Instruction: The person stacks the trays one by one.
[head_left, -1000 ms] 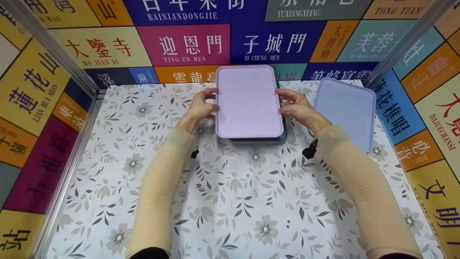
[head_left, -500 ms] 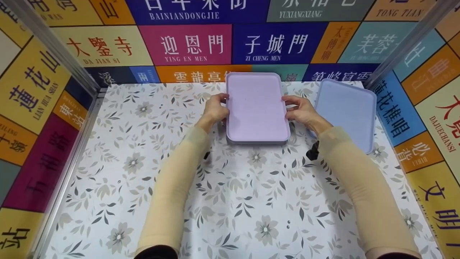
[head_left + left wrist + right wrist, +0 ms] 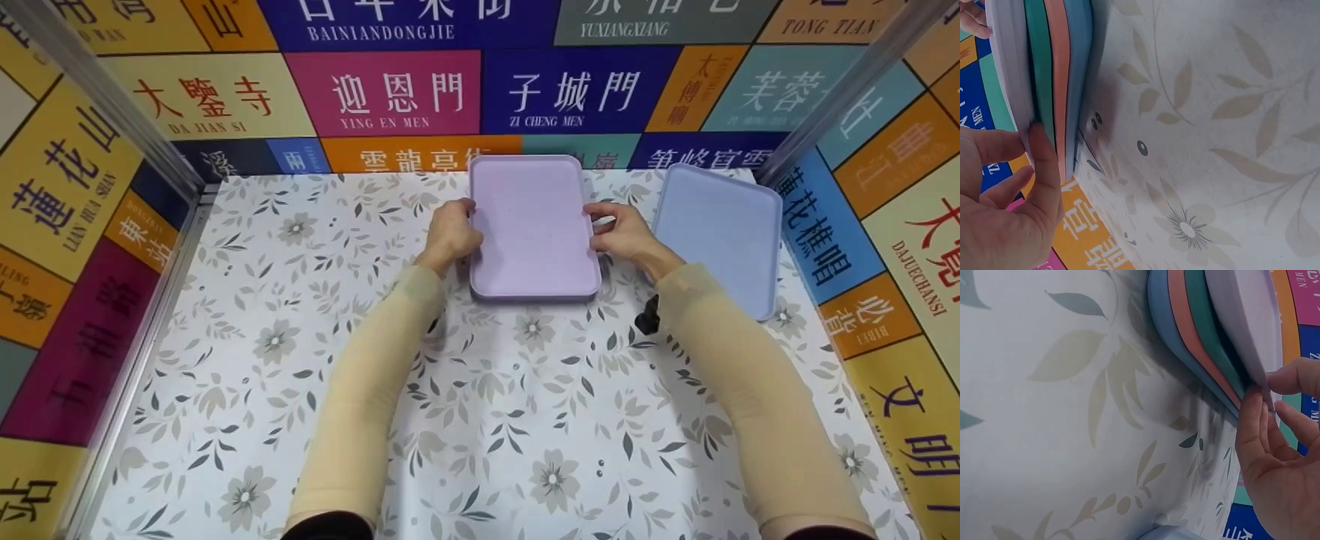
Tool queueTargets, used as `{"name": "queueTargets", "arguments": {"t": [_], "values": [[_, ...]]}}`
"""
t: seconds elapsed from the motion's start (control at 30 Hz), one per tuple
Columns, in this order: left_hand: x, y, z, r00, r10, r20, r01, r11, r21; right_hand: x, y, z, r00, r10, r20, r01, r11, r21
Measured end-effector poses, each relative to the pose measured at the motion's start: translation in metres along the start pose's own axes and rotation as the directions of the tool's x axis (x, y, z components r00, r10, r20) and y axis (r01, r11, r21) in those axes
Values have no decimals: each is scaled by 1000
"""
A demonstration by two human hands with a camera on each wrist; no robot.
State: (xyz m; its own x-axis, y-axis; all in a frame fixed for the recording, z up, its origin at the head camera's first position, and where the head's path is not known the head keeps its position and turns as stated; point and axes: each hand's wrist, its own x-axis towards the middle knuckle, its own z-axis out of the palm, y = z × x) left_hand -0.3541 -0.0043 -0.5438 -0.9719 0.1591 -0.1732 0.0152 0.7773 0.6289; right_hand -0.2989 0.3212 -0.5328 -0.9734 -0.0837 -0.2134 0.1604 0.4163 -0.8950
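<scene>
A lilac rectangular tray (image 3: 534, 225) tops a stack near the back of the table. Beneath it, the left wrist view shows a green tray (image 3: 1040, 62), a coral tray (image 3: 1060, 73) and a blue tray (image 3: 1078, 50). My left hand (image 3: 453, 234) pinches the lilac tray's left edge between thumb and fingers. On the opposite edge, my right hand (image 3: 626, 234) pinches the same tray. A narrow dark gap shows between the lilac and green trays in both wrist views. From above, the lilac tray covers the lower ones almost completely.
A separate periwinkle-blue tray (image 3: 724, 232) lies at an angle on the right, close to my right forearm. The white floral tabletop (image 3: 480, 420) stretches in front of the stack. Colourful panels with Chinese lettering (image 3: 382, 90) wall the back and both sides.
The lilac tray has shifted right and slightly toward me, with both hands holding it. The green rim that stuck out at its right and front is now hidden from above.
</scene>
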Motion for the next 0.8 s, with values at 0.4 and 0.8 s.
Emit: {"name": "queueTargets", "arguments": {"t": [0.4,0.8], "values": [[-24,16,-8,999,-24,-25,26,998,63,-3,-2,9,997,-41,-68,29,984,-177],[-27,35,-2,996,-38,-75,50,984,170,-13,-5,1,997,-2,-74,-9,989,-147]]}}
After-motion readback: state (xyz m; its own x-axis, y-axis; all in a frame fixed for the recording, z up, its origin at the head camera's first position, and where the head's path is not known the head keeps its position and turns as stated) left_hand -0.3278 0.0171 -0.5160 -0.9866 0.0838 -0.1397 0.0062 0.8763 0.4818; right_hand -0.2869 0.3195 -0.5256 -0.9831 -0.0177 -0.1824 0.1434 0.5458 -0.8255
